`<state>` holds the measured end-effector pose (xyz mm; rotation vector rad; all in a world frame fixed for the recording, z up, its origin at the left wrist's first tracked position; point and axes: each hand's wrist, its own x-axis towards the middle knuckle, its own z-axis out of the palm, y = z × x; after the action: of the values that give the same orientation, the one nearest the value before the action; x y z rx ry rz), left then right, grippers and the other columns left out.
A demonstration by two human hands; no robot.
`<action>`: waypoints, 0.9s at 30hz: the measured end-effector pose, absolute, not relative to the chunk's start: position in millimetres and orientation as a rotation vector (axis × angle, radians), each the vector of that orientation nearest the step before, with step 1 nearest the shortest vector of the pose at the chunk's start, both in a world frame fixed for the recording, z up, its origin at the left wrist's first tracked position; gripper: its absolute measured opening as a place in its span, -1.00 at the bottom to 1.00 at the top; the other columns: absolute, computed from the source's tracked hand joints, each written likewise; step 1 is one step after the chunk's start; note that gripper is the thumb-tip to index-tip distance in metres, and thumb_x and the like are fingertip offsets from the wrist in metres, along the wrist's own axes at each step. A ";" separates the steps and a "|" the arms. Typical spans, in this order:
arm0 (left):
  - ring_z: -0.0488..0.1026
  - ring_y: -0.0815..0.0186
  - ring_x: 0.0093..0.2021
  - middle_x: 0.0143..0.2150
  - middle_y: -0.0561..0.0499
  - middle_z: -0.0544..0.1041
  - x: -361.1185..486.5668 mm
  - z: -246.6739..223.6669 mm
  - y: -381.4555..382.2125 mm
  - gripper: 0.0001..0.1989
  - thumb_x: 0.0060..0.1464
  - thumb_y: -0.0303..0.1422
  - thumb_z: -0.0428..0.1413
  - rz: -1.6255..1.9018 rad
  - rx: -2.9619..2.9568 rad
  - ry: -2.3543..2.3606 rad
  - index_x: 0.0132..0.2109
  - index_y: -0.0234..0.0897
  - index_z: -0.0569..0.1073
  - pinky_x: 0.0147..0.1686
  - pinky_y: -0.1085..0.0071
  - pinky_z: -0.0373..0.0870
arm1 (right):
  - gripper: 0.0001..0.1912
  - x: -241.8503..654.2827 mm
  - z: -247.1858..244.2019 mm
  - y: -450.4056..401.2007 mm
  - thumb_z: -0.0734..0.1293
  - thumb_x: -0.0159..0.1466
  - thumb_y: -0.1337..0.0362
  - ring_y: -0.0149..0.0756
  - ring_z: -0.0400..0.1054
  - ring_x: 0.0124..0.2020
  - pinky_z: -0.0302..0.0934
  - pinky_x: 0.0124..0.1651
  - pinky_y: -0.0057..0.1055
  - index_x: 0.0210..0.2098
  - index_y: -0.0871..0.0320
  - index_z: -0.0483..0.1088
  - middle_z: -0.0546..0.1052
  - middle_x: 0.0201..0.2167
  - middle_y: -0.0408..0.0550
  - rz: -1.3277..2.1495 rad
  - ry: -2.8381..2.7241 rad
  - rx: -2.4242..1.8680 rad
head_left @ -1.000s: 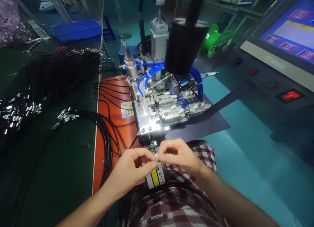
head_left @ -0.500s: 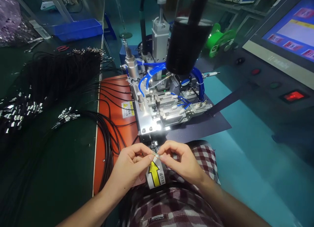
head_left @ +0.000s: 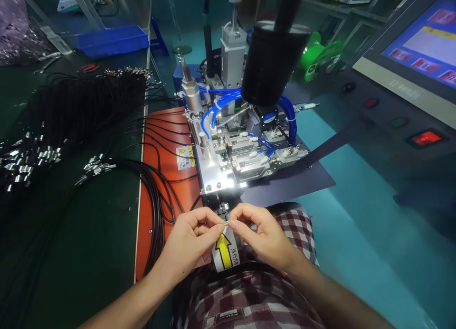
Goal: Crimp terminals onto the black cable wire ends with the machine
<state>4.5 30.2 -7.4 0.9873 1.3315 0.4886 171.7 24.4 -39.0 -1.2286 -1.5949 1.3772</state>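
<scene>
Between my fingertips, just in front of the machine, are the thin wires [head_left: 226,223] of a cable end, pale and coppery. My left hand [head_left: 195,234] is closed in a pinch on them from the left, thumb against forefinger. From the right, my right hand [head_left: 258,229] pinches the same wires, its fingertips almost meeting the left ones. The rest of this cable is hidden behind the hands. Below the fingertips shows a white label with a yellow arrow [head_left: 224,253]. The metal machine [head_left: 242,153], with blue air tubes, stands just beyond.
Several black cables [head_left: 153,196] cross the orange board [head_left: 142,253] to the machine's left side. A large cable bundle [head_left: 81,98] with silvery ends covers the dark bench. A blue tray [head_left: 114,43], red-handled pliers [head_left: 90,68], green spool [head_left: 313,58] and control panel [head_left: 399,106] surround it.
My right fingertips have moved slightly left, closer to the left ones, and less of the wires shows between them. My left hand stays nearly still.
</scene>
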 end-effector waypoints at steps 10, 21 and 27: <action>0.18 0.50 -0.72 -0.72 0.18 0.27 3.8 -10.3 32.1 -0.79 -0.02 -0.25 0.13 0.485 1.006 1.315 -0.41 -0.34 0.38 -0.71 0.60 0.08 | -0.89 179.0 -31.1 20.1 0.24 0.27 0.32 -0.35 0.28 -0.48 0.12 -0.35 -0.37 -0.39 0.13 0.33 0.44 -0.47 -0.13 0.990 -1.909 -1.238; 0.12 0.53 -0.72 -0.69 0.21 0.22 3.3 -16.4 27.0 -0.83 -0.01 -0.28 0.13 0.505 1.029 1.289 -0.41 -0.31 0.36 -0.74 0.60 0.13 | -0.87 178.8 -30.8 18.1 0.24 0.23 0.37 -0.33 0.28 -0.51 -0.04 -0.40 -0.32 -0.42 0.17 0.39 0.50 -0.51 -0.10 0.555 -2.185 -1.220; 0.16 0.51 -0.73 -0.69 0.19 0.25 3.6 -16.5 28.7 -0.82 -0.02 -0.27 0.14 0.511 1.018 1.285 -0.42 -0.31 0.36 -0.75 0.59 0.14 | -0.87 181.2 -29.8 18.5 0.25 0.24 0.36 -0.37 0.26 -0.53 -0.03 -0.39 -0.35 -0.45 0.16 0.36 0.48 -0.52 -0.13 0.627 -2.130 -1.221</action>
<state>3.6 28.7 -16.5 1.0179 1.2850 0.5111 181.2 18.5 -29.8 -1.2215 -2.1296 0.6275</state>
